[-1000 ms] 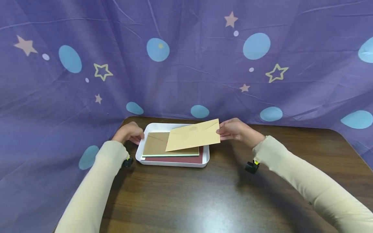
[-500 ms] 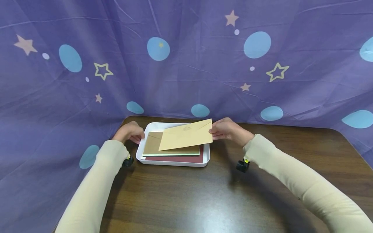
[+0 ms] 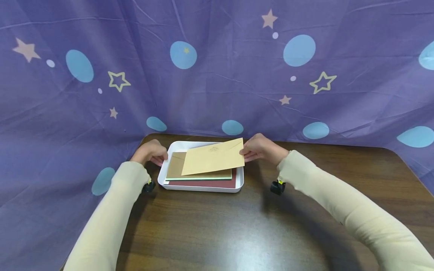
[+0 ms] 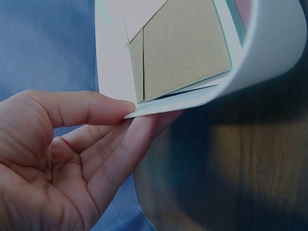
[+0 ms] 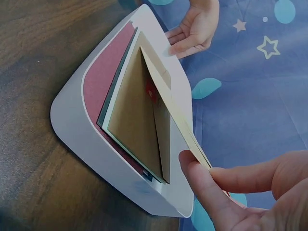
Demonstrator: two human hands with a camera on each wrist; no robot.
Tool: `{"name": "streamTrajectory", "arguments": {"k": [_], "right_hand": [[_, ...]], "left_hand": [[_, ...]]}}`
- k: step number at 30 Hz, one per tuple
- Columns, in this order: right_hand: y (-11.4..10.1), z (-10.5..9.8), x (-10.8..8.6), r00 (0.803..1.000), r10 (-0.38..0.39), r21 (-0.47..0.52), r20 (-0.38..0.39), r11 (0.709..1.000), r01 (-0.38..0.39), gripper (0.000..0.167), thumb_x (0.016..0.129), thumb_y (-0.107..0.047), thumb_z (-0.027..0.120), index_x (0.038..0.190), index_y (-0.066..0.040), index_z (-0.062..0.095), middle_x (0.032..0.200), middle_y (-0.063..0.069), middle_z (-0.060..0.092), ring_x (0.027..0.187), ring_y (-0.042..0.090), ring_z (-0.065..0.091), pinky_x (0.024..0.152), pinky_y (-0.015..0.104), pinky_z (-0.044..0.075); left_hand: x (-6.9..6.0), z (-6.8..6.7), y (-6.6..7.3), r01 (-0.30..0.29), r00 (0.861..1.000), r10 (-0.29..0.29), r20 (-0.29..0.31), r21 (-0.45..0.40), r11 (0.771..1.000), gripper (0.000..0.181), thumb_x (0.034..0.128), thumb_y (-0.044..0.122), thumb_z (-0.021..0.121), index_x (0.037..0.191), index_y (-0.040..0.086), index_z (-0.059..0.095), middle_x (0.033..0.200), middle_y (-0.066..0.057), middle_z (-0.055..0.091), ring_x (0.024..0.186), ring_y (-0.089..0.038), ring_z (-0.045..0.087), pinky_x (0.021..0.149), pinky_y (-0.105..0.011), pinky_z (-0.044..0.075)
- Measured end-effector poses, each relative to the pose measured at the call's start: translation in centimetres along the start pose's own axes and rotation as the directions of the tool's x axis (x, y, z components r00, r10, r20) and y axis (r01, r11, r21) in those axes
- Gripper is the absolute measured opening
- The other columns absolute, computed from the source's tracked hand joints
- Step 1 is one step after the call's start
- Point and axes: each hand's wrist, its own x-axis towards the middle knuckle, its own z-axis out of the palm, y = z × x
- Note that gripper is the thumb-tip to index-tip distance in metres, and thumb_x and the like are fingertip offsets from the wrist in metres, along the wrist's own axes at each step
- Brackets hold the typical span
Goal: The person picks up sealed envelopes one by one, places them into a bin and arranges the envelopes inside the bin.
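Observation:
A pale yellow envelope (image 3: 213, 158) is pinched at its right edge between the thumb and fingers of my right hand (image 3: 261, 148). It slants over a stack in a white tray (image 3: 200, 189), its right side raised. Beneath it lies a brown envelope (image 3: 174, 167); the right wrist view shows a red mark (image 5: 151, 90) on this one. Pale green and dark edges show under the brown envelope, with a dark red piece (image 3: 203, 184) at the bottom. With thumb and fingers, my left hand (image 3: 151, 152) pinches the tray's left rim, as the left wrist view shows (image 4: 96, 139).
The tray stands on a dark brown wooden table (image 3: 217, 226), near its back left corner. Behind the table hangs a purple cloth (image 3: 217, 94) with stars and blue ovals. Small black devices hang under both wrists, the right one (image 3: 277, 187) above the tabletop.
My right hand has moved left with the pale yellow envelope, which now covers more of the brown one. My left hand stays on the tray's rim.

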Motion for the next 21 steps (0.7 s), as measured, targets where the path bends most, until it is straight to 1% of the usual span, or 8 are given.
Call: {"name": "streamTrajectory", "arguments": {"k": [4, 6, 10, 14, 17, 21], "right_hand": [[-0.4, 0.3, 0.0, 1.0, -0.001, -0.015, -0.004, 1.0, 0.0, 0.011, 0.089, 0.011, 0.067, 0.095, 0.005, 0.06, 0.066, 0.007, 0.065, 0.058, 0.014, 0.066, 0.066, 0.028, 0.067], [-0.5, 0.5, 0.0, 1.0, -0.006, -0.012, -0.002, 1.0, 0.006, 0.011, 0.088, 0.012, 0.067, 0.094, 0.005, 0.06, 0.066, 0.008, 0.065, 0.058, 0.014, 0.067, 0.068, 0.029, 0.067], [-0.6, 0.8, 0.1, 1.0, -0.016, -0.017, -0.002, 1.0, 0.016, 0.014, 0.088, 0.012, 0.068, 0.1, 0.009, 0.061, 0.067, 0.008, 0.065, 0.059, 0.014, 0.067, 0.07, 0.031, 0.068], [-0.6, 1.1, 0.3, 1.0, -0.018, -0.025, -0.008, 1.0, 0.018, 0.024, 0.087, 0.012, 0.068, 0.109, 0.013, 0.06, 0.069, 0.009, 0.065, 0.059, 0.015, 0.067, 0.069, 0.032, 0.068], [-0.6, 1.4, 0.4, 1.0, -0.014, -0.027, -0.012, 1.0, 0.013, 0.029, 0.086, 0.012, 0.068, 0.113, 0.014, 0.057, 0.069, 0.009, 0.064, 0.06, 0.015, 0.066, 0.069, 0.031, 0.067], [-0.8, 1.6, 0.5, 1.0, -0.006, -0.037, -0.021, 0.999, 0.005, 0.03, 0.086, 0.013, 0.068, 0.113, 0.013, 0.056, 0.071, 0.01, 0.063, 0.061, 0.016, 0.065, 0.072, 0.032, 0.068]], "left_hand": [[0.0, 0.0, 0.0, 0.002, 1.0, -0.002, -0.002, -0.002, 1.0, 0.007, 0.0821, -0.007, 0.057, 0.088, -0.008, 0.059, 0.068, -0.006, 0.061, 0.055, -0.011, 0.063, 0.059, -0.023, 0.064], [-0.1, 0.0, 0.1, 0.002, 1.0, -0.002, 0.0, -0.004, 1.0, 0.006, 0.0822, -0.007, 0.057, 0.087, -0.008, 0.059, 0.068, -0.007, 0.061, 0.055, -0.012, 0.063, 0.059, -0.023, 0.064], [-0.3, 0.0, 0.2, 0.0, 1.0, 0.0, 0.001, -0.004, 1.0, 0.006, 0.0826, -0.007, 0.057, 0.088, -0.007, 0.059, 0.068, -0.007, 0.061, 0.055, -0.012, 0.063, 0.058, -0.022, 0.064], [-0.4, 0.0, 0.2, 0.0, 1.0, 0.0, -0.002, 0.0, 1.0, 0.009, 0.0824, -0.006, 0.057, 0.09, -0.01, 0.059, 0.069, -0.007, 0.061, 0.055, -0.011, 0.063, 0.058, -0.022, 0.063], [-0.4, 0.0, 0.1, -0.001, 1.0, 0.001, -0.001, 0.003, 1.0, 0.01, 0.0827, -0.006, 0.057, 0.091, -0.01, 0.059, 0.07, -0.007, 0.061, 0.056, -0.012, 0.063, 0.058, -0.022, 0.063], [-0.4, 0.0, 0.1, 0.002, 1.0, -0.002, -0.006, 0.002, 1.0, 0.009, 0.0829, -0.005, 0.057, 0.091, -0.009, 0.059, 0.071, -0.008, 0.06, 0.055, -0.011, 0.062, 0.058, -0.022, 0.063]]}}
